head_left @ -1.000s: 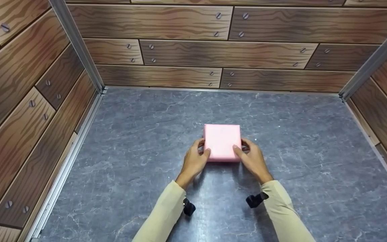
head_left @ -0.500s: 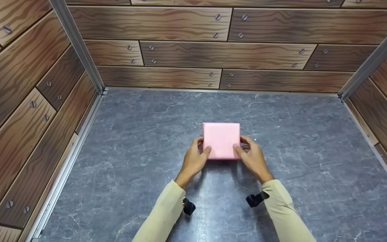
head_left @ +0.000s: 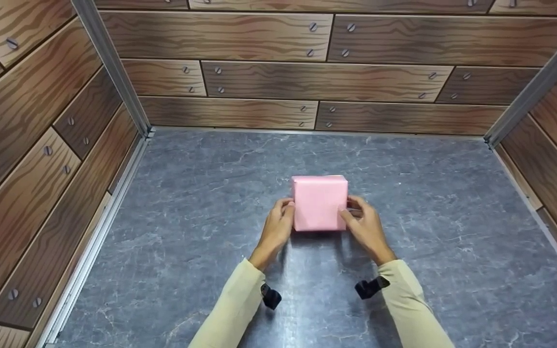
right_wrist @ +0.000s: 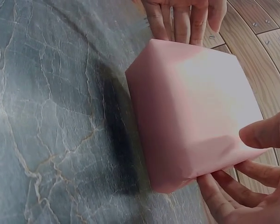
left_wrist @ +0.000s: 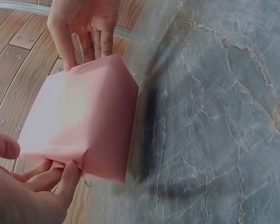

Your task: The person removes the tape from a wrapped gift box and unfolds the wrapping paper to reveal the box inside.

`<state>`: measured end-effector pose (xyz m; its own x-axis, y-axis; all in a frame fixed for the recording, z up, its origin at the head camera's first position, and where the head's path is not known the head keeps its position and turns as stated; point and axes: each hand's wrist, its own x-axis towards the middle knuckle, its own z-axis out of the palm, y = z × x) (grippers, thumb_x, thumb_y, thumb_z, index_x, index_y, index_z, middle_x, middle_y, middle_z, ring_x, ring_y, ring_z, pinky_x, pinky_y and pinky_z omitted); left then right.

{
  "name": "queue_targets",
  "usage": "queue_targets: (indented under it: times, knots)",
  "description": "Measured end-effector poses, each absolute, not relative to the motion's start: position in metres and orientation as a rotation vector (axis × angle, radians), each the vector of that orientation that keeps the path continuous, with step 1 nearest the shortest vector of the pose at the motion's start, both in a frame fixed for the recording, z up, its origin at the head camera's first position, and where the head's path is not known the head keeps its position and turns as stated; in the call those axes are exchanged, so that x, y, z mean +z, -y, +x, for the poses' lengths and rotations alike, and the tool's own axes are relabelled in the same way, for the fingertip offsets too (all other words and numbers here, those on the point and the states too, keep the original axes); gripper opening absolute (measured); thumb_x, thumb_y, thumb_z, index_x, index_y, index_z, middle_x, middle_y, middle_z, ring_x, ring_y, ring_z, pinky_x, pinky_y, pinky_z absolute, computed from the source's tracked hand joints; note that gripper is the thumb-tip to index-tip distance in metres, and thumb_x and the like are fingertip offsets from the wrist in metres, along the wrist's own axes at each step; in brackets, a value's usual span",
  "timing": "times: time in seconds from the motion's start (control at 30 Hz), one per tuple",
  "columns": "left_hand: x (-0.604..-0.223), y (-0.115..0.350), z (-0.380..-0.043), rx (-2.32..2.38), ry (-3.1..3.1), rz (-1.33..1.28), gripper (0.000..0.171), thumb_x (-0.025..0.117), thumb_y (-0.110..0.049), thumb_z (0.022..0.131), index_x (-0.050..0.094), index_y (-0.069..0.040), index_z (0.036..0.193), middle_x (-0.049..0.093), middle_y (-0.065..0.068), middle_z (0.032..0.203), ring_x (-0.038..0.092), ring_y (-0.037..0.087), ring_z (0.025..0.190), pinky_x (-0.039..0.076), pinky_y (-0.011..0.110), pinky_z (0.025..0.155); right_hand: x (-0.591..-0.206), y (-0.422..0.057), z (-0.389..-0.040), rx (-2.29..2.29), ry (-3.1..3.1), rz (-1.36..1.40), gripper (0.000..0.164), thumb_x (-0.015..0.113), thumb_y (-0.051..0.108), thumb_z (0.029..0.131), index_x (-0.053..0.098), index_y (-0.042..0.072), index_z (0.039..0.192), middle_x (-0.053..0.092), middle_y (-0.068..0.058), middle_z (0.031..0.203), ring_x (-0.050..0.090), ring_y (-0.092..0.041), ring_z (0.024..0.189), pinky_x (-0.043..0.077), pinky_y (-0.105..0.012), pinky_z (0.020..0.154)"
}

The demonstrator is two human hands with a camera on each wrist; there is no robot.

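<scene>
A pink wrapped box (head_left: 319,204) is held between both hands in the middle of the head view, tilted, with its broad face toward the camera. My left hand (head_left: 274,231) has its fingers against the left side, and its thumb is off the broad face, close to the edge. On the other side, my right hand (head_left: 367,233) grips with fingers along the side and thumb on the broad face. A folded paper flap shows by the left fingertips (left_wrist: 71,169) in the left wrist view. Both wrist views show the box's shadow on the tabletop.
The grey marbled tabletop (head_left: 201,193) extends around the hands. Wood-patterned walls (head_left: 240,77) close off the back and both sides, with metal posts (head_left: 114,67) at the corners. A small black camera is worn on each wrist.
The box has tipped, so a thin strip of another face shows along its far edge. My left thumb has slid off the broad face to the left edge; the right hand keeps its grip.
</scene>
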<state>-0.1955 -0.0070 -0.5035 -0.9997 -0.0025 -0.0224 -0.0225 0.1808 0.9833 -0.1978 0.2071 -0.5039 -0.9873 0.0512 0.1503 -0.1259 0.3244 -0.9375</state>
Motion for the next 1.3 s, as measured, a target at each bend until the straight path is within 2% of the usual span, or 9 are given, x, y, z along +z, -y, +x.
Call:
queue_targets:
  times: [0.27, 0.43, 0.73, 0.93, 1.1, 1.3]
  knots:
    - [-0.5020, 0.0079, -0.1964, 2.036, -2.342, -0.102, 0.043, 0.044, -0.028, 0.106, 0.055, 0.001, 0.136, 0.066, 0.016, 0.128, 0.064, 0.027, 0.113, 0.049, 0.042, 0.100, -0.5035, -0.2062, -0.1986, 1.844, 2.388, 0.052, 0.036, 0.058, -0.007, 0.096, 0.055, -0.014, 0.130, 0.061, -0.033, 0.123, 0.067, -0.039, 0.099, 0.057, -0.026, 0.075]
    - [-0.4997, 0.0078, -0.1954, 2.051, -2.316, -0.130, 0.049, 0.045, -0.034, 0.105, 0.053, -0.002, 0.141, 0.062, 0.016, 0.135, 0.059, 0.028, 0.122, 0.046, 0.042, 0.106, -0.5015, -0.2064, -0.1977, 1.887, 2.365, 0.049, 0.031, 0.051, -0.010, 0.097, 0.055, -0.015, 0.127, 0.061, -0.034, 0.122, 0.066, -0.037, 0.100, 0.060, -0.035, 0.082]
    - [-0.5007, 0.0107, -0.1975, 2.225, -2.118, -0.106, 0.052, 0.038, -0.036, 0.109, 0.047, 0.005, 0.141, 0.062, 0.020, 0.120, 0.064, 0.032, 0.103, 0.053, 0.046, 0.093, -0.5002, -0.2067, -0.2001, 1.955, 2.292, 0.092, 0.027, 0.043, -0.014, 0.097, 0.055, -0.020, 0.121, 0.061, -0.034, 0.117, 0.066, -0.032, 0.099, 0.060, -0.035, 0.085]
    - [-0.4992, 0.0118, -0.1981, 2.308, -1.965, -0.096, 0.053, 0.034, -0.038, 0.110, 0.044, 0.004, 0.141, 0.058, 0.023, 0.127, 0.061, 0.033, 0.113, 0.050, 0.049, 0.098, -0.4987, -0.2068, -0.2007, 1.990, 2.299, 0.027, 0.024, 0.043, -0.012, 0.099, 0.056, -0.018, 0.119, 0.061, -0.032, 0.117, 0.067, -0.022, 0.097, 0.059, -0.035, 0.087]
    - [-0.4991, 0.0135, -0.1985, 2.316, -1.932, -0.085, 0.057, 0.034, -0.040, 0.109, 0.039, 0.004, 0.145, 0.055, 0.023, 0.135, 0.057, 0.035, 0.124, 0.049, 0.048, 0.101, -0.4974, -0.2062, -0.2007, 2.058, 2.283, -0.022, 0.023, 0.042, -0.011, 0.101, 0.056, -0.018, 0.118, 0.060, -0.030, 0.118, 0.068, -0.024, 0.099, 0.058, -0.033, 0.090]
    - [-0.4986, 0.0147, -0.1985, 2.332, -1.904, -0.068, 0.059, 0.034, -0.040, 0.109, 0.041, 0.006, 0.145, 0.054, 0.025, 0.137, 0.057, 0.036, 0.126, 0.048, 0.047, 0.104, -0.4978, -0.2057, -0.2006, 2.108, 2.226, -0.059, 0.022, 0.041, -0.012, 0.101, 0.057, -0.020, 0.114, 0.064, -0.026, 0.111, 0.068, -0.018, 0.095, 0.058, -0.032, 0.089]
